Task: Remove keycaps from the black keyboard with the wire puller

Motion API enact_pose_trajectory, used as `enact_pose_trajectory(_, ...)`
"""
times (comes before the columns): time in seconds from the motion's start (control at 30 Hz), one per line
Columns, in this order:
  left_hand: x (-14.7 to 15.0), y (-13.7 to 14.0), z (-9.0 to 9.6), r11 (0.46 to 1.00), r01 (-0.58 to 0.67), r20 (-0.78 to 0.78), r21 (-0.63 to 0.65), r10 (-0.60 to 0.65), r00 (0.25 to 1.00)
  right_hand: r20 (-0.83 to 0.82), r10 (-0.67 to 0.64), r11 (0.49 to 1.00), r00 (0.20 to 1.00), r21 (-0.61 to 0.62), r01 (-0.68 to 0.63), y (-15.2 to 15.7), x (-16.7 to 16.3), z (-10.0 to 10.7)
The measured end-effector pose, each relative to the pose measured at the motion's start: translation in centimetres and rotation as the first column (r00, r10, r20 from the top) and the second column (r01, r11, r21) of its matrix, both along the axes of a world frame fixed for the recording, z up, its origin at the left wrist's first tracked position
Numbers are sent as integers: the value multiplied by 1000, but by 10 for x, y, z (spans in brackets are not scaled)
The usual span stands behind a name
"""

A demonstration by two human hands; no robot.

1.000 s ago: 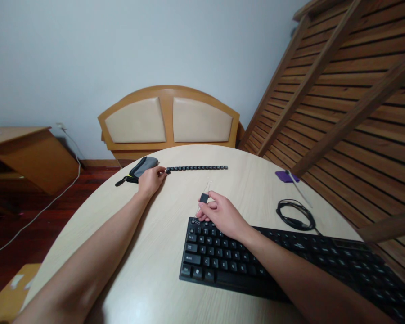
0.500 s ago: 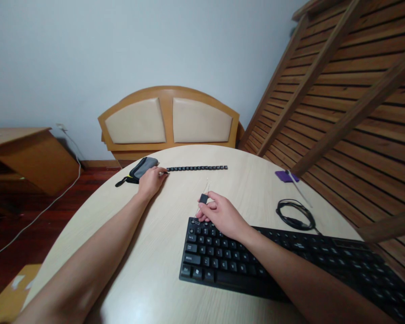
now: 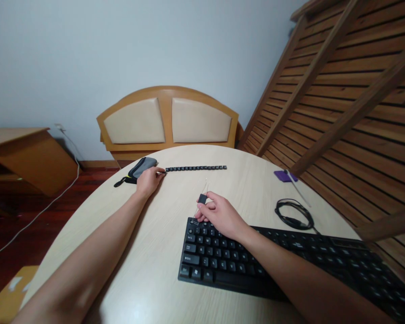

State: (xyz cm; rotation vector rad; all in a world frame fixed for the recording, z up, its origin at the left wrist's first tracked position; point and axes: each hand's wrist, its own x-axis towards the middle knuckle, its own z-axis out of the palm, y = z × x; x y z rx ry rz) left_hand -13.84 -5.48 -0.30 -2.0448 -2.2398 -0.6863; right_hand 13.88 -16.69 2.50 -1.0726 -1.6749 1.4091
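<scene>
A long row of black keycaps (image 3: 197,168) lies across the far part of the table. At its left end my left hand (image 3: 149,182) is closed in a pinch on a small dark keycap (image 3: 164,172), partly hidden by the fingers. Between the thumb and fingers of my right hand (image 3: 219,212) is a wire keycap puller (image 3: 202,198) with a black handle. Its lower wires reach the top left corner of the black keyboard (image 3: 222,276), where some keys are off. My right forearm hides part of the keyboard.
A grey and black pouch (image 3: 142,167) lies beside my left hand. On the right are a coiled black cable (image 3: 294,226), a purple cloth-like item (image 3: 281,176) and a thin brush-like stick (image 3: 300,192). The round table (image 3: 148,270) stands before a headboard and a slatted wooden frame.
The view has shifted slightly. My left hand stays at the left end of the keycap row, and my right hand keeps the puller over the keyboard's corner.
</scene>
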Motion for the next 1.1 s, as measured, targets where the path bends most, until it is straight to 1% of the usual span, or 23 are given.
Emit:
enact_pose_trajectory(0.37,2,-1,2,1000,-23,-6,8,23,1000,2,8,1000,1000,10,-8,1,0,0)
enact_pose_trajectory(0.6,1,-1,2,1000,-20,2,10,20,1000,16,5,1000,1000,5,-5,-1,0,2)
enact_pose_trajectory(0.87,3,-4,2,999,-20,32,30,19,999,10,9,1000,1000,11,-10,0,0,0)
enact_pose_trajectory(1.0,9,-12,9,997,21,61,73,-25,998,1,29,999,1000,32,-29,-1,1,0)
enact_pose_trajectory(1.1,20,-20,21,991,121,97,65,-127,987,-23,44,996,999,77,-42,-2,3,1)
